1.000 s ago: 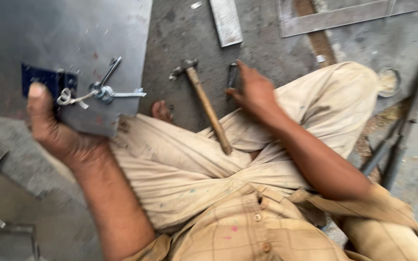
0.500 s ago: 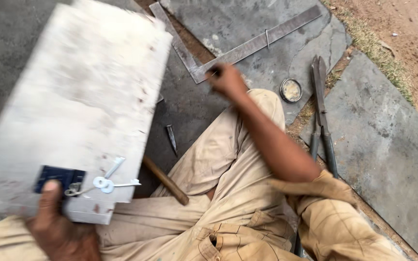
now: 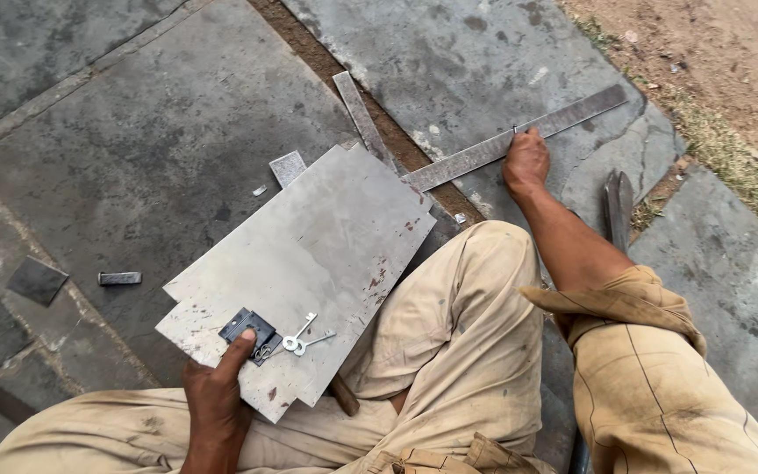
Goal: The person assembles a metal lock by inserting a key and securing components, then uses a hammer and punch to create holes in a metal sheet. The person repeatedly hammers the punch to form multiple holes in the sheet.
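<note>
**Packaging / labels / signs / screens: none in view**

Scanned the whole scene from the head view: no box, bag, wrapper, sticker, sign or display anywhere. Only bare metal pieces and stone paving under the seated person. No printed surface visible on any item. Nothing to log for position, shape or colour.

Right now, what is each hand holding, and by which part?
Left hand grips the grey metal sheet at its near edge, thumb on the dark lock plate. Right hand touches the long steel ruler mid-length.
</note>
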`<state>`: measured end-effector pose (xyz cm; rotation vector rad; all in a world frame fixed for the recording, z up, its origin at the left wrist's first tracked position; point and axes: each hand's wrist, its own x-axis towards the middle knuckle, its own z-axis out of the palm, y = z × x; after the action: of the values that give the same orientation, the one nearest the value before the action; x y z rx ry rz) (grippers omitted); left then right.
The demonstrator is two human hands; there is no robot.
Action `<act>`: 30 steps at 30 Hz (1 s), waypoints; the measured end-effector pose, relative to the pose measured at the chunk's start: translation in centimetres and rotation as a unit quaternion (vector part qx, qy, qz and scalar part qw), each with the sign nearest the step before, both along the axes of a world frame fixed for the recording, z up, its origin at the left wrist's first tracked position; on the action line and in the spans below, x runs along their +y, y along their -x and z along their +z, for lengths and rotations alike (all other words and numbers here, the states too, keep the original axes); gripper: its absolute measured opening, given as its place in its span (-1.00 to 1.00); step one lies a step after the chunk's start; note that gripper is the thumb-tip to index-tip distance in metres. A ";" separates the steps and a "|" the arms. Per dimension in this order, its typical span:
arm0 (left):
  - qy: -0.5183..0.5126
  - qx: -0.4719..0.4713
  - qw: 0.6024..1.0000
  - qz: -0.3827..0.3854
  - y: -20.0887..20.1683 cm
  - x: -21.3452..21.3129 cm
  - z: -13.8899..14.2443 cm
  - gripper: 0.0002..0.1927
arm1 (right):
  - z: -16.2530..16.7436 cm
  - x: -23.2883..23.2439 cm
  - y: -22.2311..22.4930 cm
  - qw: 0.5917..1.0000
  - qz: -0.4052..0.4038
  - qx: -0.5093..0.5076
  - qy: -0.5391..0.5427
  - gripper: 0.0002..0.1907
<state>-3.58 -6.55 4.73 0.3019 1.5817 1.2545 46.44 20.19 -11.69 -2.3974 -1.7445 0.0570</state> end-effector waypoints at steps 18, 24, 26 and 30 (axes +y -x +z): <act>-0.006 0.003 0.999 -0.051 -2.0 0.6 4.7 -0.49 | 2.6 -18.1 -12.0 0.928 -0.141 0.332 -0.089 -0.86; -0.002 0.009 0.999 -0.043 -1.4 0.0 3.9 -0.51 | 1.8 -18.4 -10.1 0.927 -0.137 0.335 -0.099 -0.86; -0.023 -0.002 0.999 -0.044 -1.0 -0.4 3.3 -0.53 | 2.2 -18.0 -9.1 0.939 -0.135 0.300 -0.105 -0.86; -0.022 -0.007 0.999 -0.038 -0.5 -0.4 2.8 -0.52 | 2.9 -17.6 -8.2 0.944 -0.123 0.286 -0.110 -0.83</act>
<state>-3.09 -6.93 7.52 0.3761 1.5190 1.2318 54.61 2.61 -8.83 -2.1261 -1.1203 0.4491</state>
